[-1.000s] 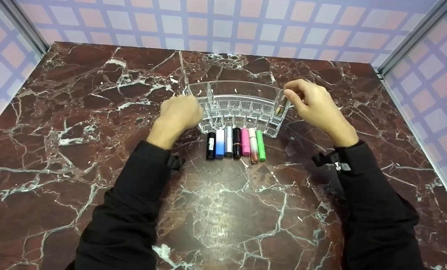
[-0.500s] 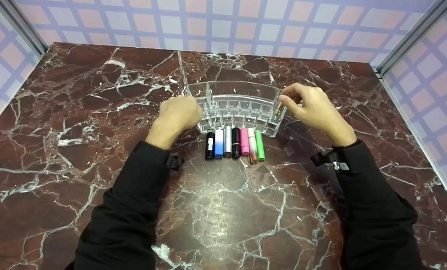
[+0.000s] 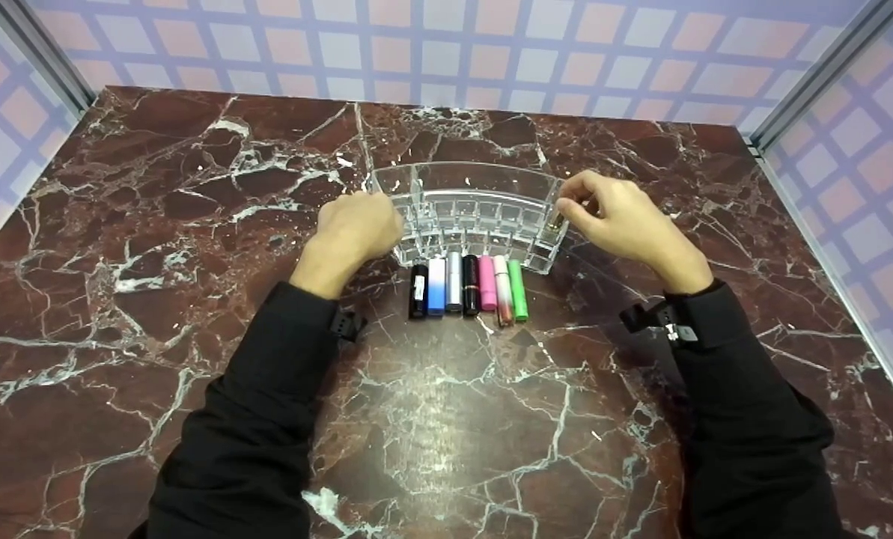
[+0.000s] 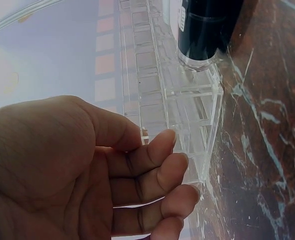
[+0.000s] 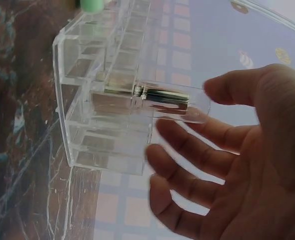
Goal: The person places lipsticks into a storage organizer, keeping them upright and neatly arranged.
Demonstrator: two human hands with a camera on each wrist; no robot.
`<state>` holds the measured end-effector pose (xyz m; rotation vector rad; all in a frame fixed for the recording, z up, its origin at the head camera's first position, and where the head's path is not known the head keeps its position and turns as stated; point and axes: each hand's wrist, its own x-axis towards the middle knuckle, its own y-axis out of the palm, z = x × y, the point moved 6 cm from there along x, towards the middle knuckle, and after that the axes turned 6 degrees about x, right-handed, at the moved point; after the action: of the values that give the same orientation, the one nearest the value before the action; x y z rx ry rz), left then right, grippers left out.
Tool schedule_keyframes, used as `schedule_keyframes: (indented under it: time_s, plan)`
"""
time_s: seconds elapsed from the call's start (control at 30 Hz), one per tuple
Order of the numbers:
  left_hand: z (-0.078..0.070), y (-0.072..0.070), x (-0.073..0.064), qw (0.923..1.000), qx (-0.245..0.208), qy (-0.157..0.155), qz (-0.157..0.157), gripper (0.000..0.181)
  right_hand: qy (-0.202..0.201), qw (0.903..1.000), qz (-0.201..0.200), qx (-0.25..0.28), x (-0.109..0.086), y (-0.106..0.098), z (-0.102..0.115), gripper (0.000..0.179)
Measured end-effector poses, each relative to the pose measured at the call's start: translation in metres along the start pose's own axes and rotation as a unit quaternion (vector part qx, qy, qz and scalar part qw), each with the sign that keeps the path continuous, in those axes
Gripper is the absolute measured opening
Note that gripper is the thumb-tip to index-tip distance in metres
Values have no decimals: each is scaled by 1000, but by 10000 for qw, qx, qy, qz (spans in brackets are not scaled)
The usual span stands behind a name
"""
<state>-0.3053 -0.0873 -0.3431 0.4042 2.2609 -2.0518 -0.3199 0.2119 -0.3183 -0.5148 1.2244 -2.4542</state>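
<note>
A clear curved cosmetic organizer (image 3: pixel 483 180) with small compartments stands at mid-table. My left hand (image 3: pixel 360 224) holds its left end; in the left wrist view the thumb and curled fingers close on the clear wall. At the right end, my right hand (image 3: pixel 626 224) pinches a lipstick (image 5: pixel 165 95) with a clear cap and a shiny gold body. The thumb and index finger are at the cap's top, the other fingers loosely bent beside it. The lipstick's lower part sits inside a compartment of the organizer's right end, upright.
Before the organizer lies a row of several lipstick-like tubes: black (image 3: pixel 418 290), white-blue (image 3: pixel 436 286), silver (image 3: pixel 454 282), black with a gold band (image 3: pixel 471 284), pink (image 3: pixel 487 283), white-red (image 3: pixel 503 290) and green (image 3: pixel 518 290). Checkered panels (image 3: pixel 446 60) border the marble table (image 3: pixel 431 434).
My right hand has moved slightly left and toward the front, lowering the lipstick in the organizer's right end. The left hand stays at the organizer's left end.
</note>
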Motion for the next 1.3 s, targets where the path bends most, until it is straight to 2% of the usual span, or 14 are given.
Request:
schedule_keyframes:
  time_s: [0.23, 0.5, 0.7, 1.03, 1.3]
  plan:
    - [0, 0, 0, 10000, 12, 74, 5, 36, 69, 9999, 107, 1, 0, 1, 0, 34]
    - [0, 1, 0, 10000, 15, 51, 52, 36, 116, 9998, 136, 27, 0, -1, 0, 46]
    - [1, 1, -1, 10000, -4, 60, 55, 37, 372, 9992, 125, -73, -1, -1, -4, 55]
    - [1, 0, -2, 10000, 20, 93, -20, 36, 802, 9960, 218, -326, -2, -1, -10, 57]
    - [0, 1, 0, 9999, 71, -39, 64, 34, 675, 9953, 412, -559, -3, 1, -13, 44]
